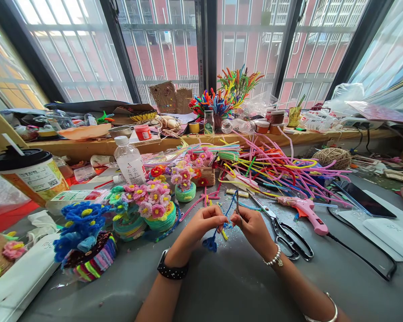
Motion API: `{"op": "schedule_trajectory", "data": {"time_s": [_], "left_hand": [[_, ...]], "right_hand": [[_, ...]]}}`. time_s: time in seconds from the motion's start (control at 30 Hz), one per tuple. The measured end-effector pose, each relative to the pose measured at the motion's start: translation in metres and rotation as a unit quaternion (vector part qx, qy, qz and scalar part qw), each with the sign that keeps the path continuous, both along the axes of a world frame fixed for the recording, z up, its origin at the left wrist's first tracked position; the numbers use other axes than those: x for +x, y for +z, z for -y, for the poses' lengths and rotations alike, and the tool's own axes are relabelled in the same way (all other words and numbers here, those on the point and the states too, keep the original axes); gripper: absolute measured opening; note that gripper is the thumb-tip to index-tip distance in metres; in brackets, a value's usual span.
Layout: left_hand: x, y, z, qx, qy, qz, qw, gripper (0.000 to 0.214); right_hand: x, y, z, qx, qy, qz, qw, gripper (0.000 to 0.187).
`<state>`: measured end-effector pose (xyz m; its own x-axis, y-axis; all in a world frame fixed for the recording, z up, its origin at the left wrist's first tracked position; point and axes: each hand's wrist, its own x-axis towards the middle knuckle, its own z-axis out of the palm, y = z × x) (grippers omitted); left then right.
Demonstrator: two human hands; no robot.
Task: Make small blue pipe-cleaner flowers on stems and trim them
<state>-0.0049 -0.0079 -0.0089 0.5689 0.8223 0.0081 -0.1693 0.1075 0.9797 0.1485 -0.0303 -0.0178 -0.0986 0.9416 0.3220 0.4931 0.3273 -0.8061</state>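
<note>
My left hand and my right hand meet over the grey table, both pinched on a blue pipe-cleaner flower that hangs between and below them. A thin blue stem rises from my right fingers. Black-handled scissors lie just right of my right hand. A pink glue gun lies beyond them. My left wrist wears a black watch, my right a bead bracelet.
Finished flower baskets and a blue flower piece stand at the left. A heap of coloured pipe cleaners lies behind. A plastic bottle, a lidded cup, a twine ball and a dark tablet surround the spot.
</note>
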Motion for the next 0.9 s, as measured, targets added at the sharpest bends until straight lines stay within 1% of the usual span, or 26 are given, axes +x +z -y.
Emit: {"op": "schedule_trajectory", "data": {"time_s": [0.3, 0.47, 0.53, 0.67, 0.8, 0.9], "left_hand": [[0.0002, -0.0024, -0.0025, 0.004, -0.004, 0.02, 1.0, 0.016], [-0.0006, -0.0058, -0.006, 0.006, -0.005, 0.038, 0.999, 0.014], [-0.0007, -0.0059, -0.0069, 0.007, -0.003, 0.044, 0.999, 0.015], [-0.0005, -0.0039, -0.0055, 0.008, 0.004, 0.042, 0.999, 0.016], [-0.0005, -0.0014, -0.0025, 0.01, 0.002, 0.032, 0.999, 0.015], [-0.0004, -0.001, -0.0019, 0.016, -0.002, 0.029, 0.999, 0.015]], "right_hand": [[-0.0006, 0.0002, -0.0006, 0.006, -0.014, -0.012, 1.0, 0.056], [0.0, 0.0002, -0.0002, 0.012, -0.028, -0.027, 0.999, 0.057], [0.0002, -0.0005, -0.0003, 0.012, -0.022, -0.027, 0.999, 0.06], [0.0, -0.0021, -0.0002, 0.011, 0.016, -0.019, 1.0, 0.067], [-0.0008, -0.0022, 0.0003, 0.002, 0.039, -0.01, 0.999, 0.066], [-0.001, -0.0019, 0.0008, -0.001, 0.038, -0.006, 0.999, 0.066]]}}
